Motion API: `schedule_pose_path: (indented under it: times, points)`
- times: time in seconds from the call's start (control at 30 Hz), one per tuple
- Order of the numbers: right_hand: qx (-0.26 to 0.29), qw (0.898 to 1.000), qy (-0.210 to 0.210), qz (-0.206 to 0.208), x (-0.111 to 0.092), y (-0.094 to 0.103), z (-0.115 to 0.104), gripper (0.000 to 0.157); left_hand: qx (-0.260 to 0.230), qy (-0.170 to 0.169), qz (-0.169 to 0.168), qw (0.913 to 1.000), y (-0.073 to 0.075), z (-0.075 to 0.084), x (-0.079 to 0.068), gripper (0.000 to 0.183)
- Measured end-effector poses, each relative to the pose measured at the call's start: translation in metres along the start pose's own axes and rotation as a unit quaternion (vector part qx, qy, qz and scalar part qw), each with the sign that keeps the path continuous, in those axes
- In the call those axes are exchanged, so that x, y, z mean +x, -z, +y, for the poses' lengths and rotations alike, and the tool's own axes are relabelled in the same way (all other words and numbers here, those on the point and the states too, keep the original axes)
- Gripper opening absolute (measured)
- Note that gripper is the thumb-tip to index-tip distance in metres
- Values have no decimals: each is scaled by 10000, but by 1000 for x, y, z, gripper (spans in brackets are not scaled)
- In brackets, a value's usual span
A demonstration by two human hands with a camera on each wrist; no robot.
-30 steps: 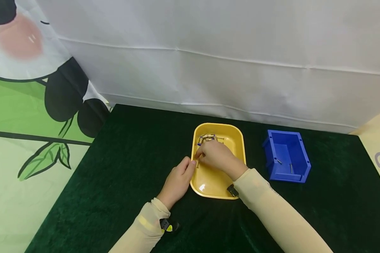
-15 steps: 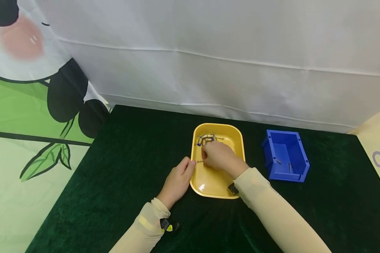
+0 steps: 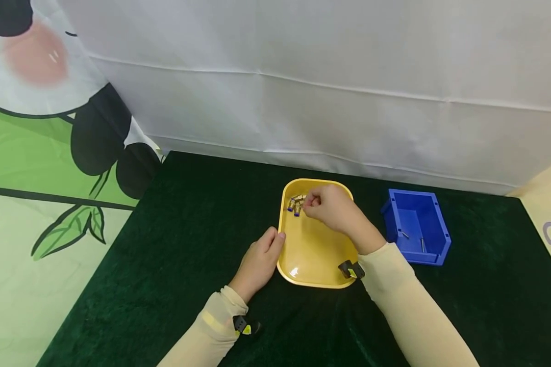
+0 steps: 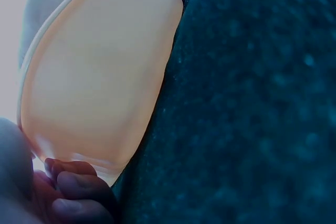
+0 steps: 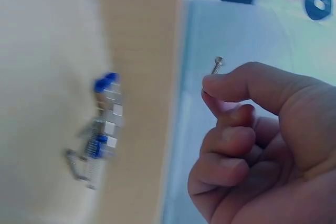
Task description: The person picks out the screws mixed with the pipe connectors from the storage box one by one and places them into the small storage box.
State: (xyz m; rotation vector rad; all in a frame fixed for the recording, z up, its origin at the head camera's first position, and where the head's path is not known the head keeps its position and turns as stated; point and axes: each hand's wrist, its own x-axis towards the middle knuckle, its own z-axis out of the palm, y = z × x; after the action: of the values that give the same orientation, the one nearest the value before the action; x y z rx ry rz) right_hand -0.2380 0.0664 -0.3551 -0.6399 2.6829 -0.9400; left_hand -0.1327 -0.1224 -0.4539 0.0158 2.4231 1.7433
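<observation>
Left hand grips tray by left rim, likely to steady it; right hand pinches screw over tray, fingertip hold presumably suiting thin shank; fittings inside tray.

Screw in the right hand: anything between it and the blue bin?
Only container sides: the right side of the yellow tray, then the left wall of the blue bin. Green cloth lies between them; nothing else visible blocks the screw.
</observation>
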Motion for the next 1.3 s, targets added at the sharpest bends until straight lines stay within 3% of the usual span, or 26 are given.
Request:
schedule_pose_path:
  times: [0.17,0.73,1.3]
  points:
    - [133,9984,-121,528,-10,25,-3,9,-12,110,-4,9999,1,-2,1,35]
    - [-155,9955,-611,711,-42,40,27,9,-55,135,-55,9999,-2,-2,4,40]
    - [-420,9881,-1085,1010,-88,72,73,17,-19,207,-4,9998,-1,-2,4,38]
